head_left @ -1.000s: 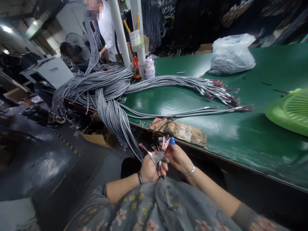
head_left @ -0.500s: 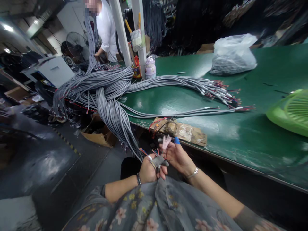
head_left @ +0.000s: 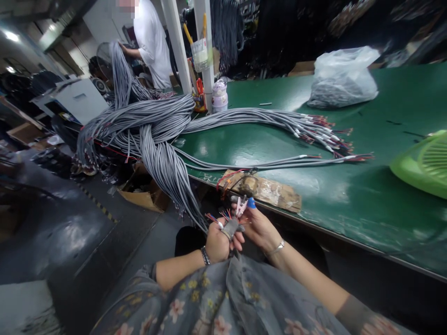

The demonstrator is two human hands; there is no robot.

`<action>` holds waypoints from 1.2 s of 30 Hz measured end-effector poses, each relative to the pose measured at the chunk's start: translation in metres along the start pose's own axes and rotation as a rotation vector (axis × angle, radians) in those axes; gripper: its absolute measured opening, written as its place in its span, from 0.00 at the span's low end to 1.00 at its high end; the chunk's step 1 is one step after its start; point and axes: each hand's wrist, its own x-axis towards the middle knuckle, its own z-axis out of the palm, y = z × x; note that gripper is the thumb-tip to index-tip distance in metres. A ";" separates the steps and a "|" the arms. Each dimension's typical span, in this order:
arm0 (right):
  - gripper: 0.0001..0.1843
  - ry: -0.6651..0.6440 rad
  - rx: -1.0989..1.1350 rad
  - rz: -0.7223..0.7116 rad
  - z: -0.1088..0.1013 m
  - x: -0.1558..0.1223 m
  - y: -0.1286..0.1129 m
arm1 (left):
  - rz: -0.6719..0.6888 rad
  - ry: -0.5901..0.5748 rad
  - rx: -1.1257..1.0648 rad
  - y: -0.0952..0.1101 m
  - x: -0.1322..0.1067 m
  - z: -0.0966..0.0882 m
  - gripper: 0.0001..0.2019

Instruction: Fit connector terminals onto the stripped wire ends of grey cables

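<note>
My left hand is closed around the end of a grey cable, with thin red, blue and white wires fanning out above the fist. A grey cover wraps its thumb. Close beside it on the right, my right hand pinches a small pink V-shaped tool, perhaps a clip or snips; its exact kind is too small to tell. Blue tape covers one fingertip of that hand. The tool stands just above the left thumb, near the wire ends. A thick bundle of grey cables hangs over the bench edge towards my left hand.
On the green bench lie more grey cables with stripped ends, a wooden board, a plastic bag and a green basket. A co-worker stands behind the bench. An open cardboard box sits below.
My right hand has shifted slightly, and the pink tool, blurred before, now shows a spread V shape. The co-worker's hand has risen, holding up grey cables at the back left.
</note>
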 end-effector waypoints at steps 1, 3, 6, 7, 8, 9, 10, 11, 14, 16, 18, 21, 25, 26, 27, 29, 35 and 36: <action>0.21 0.007 0.025 0.028 0.000 0.001 0.000 | -0.004 0.004 0.001 -0.001 0.001 0.000 0.24; 0.20 0.022 0.073 0.070 0.001 0.002 0.001 | -0.010 0.012 0.007 -0.001 0.001 0.000 0.23; 0.19 0.038 0.106 0.079 0.000 0.002 0.003 | -0.019 0.019 0.019 -0.002 0.002 -0.001 0.23; 0.19 0.042 0.115 0.076 0.000 0.002 0.004 | -0.023 0.018 0.021 -0.001 0.002 -0.001 0.23; 0.19 0.047 0.123 0.071 0.000 0.002 0.005 | -0.028 0.017 0.022 -0.001 0.001 -0.002 0.23; 0.20 0.052 0.131 0.066 -0.001 0.001 0.006 | -0.033 0.017 0.020 -0.001 0.000 -0.003 0.24; 0.21 0.053 0.137 0.066 -0.002 0.001 0.007 | -0.038 0.014 0.016 -0.002 -0.001 -0.004 0.24; 0.21 0.051 0.139 0.070 -0.003 0.000 0.007 | -0.038 0.011 0.012 -0.002 -0.002 -0.005 0.24; 0.22 0.021 0.125 0.091 -0.005 -0.002 0.004 | 0.015 0.019 0.025 -0.002 -0.006 -0.011 0.23; 0.21 0.008 0.116 0.089 -0.006 -0.002 0.002 | 0.090 0.041 0.071 0.000 -0.008 -0.014 0.22; 0.18 0.023 0.115 0.072 -0.006 -0.002 0.000 | 0.169 0.060 0.142 0.004 -0.009 -0.016 0.20; 0.17 0.068 0.118 0.046 -0.004 -0.002 0.000 | 0.273 0.066 0.247 0.011 -0.008 -0.016 0.16; 0.21 0.105 0.152 0.048 -0.003 -0.002 0.002 | 0.405 0.049 0.390 0.015 -0.006 -0.018 0.11; 0.21 0.108 0.154 0.053 -0.003 -0.002 0.002 | 0.438 0.041 0.431 0.014 -0.006 -0.019 0.10; 0.21 0.107 0.154 0.056 -0.003 -0.002 0.002 | 0.470 0.032 0.471 0.013 -0.005 -0.020 0.09; 0.19 0.091 0.156 0.060 -0.004 -0.002 0.001 | 0.527 0.023 0.536 0.011 -0.003 -0.023 0.08; 0.09 -0.014 0.257 0.117 -0.011 -0.002 -0.002 | 0.728 0.033 0.592 0.008 0.005 -0.025 0.05; 0.07 -0.036 0.279 0.123 -0.012 -0.002 -0.002 | 0.754 0.034 0.607 0.008 0.006 -0.024 0.05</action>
